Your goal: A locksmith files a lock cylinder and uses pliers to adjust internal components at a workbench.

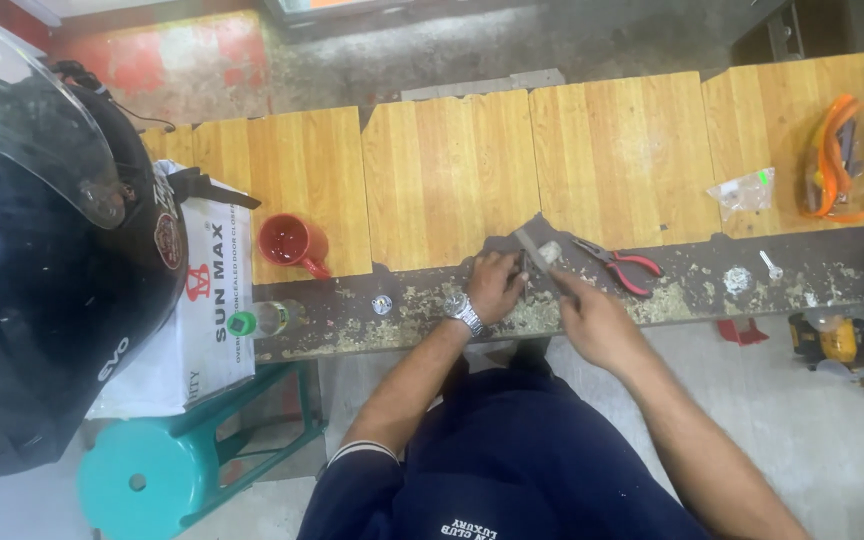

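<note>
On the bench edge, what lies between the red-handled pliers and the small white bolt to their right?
In the head view, one small round silvery metal piece lies between the red-handled pliers and the white bolt, amid pale debris on the dark bench edge.

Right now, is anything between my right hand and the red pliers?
Nothing visible. The right hand is at the small metal piece, and the pliers lie just beyond on bare bench.

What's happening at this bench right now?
A person works at a worn workbench. The left hand steadies a small grey metal piece, and the right hand touches it from the other side. Red-handled pliers lie just right of it, a red mug to the left.
</note>
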